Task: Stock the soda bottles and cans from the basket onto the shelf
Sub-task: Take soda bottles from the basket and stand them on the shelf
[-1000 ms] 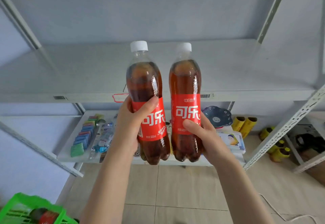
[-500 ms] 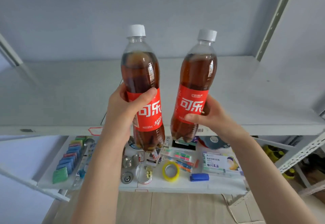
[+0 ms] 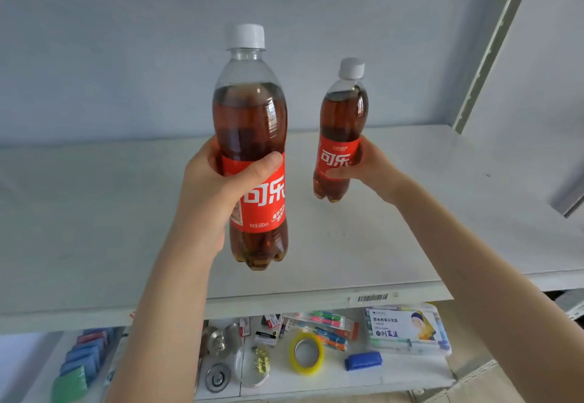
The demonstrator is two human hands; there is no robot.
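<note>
Two cola bottles with red labels and white caps are up over the white shelf (image 3: 410, 213). My left hand (image 3: 215, 194) grips the nearer bottle (image 3: 252, 124) round its label and holds it upright above the shelf's front part. My right hand (image 3: 369, 165) grips the farther bottle (image 3: 343, 118) at its label, reached deeper over the shelf. That bottle leans slightly, its base just above or touching the board; I cannot tell which. The basket is out of view.
A grey wall closes the shelf's back, and a white perforated upright (image 3: 486, 45) stands at the right. The lower shelf (image 3: 395, 377) carries a yellow tape roll (image 3: 306, 353), a blue eraser (image 3: 363, 361), marker packs (image 3: 404, 330), metal drain parts (image 3: 218, 377) and coloured sponges (image 3: 79, 368).
Both bottles have risen from in front of the shelf edge to over the shelf. My right hand has carried its bottle farther back and right; the basket has dropped out of view.
</note>
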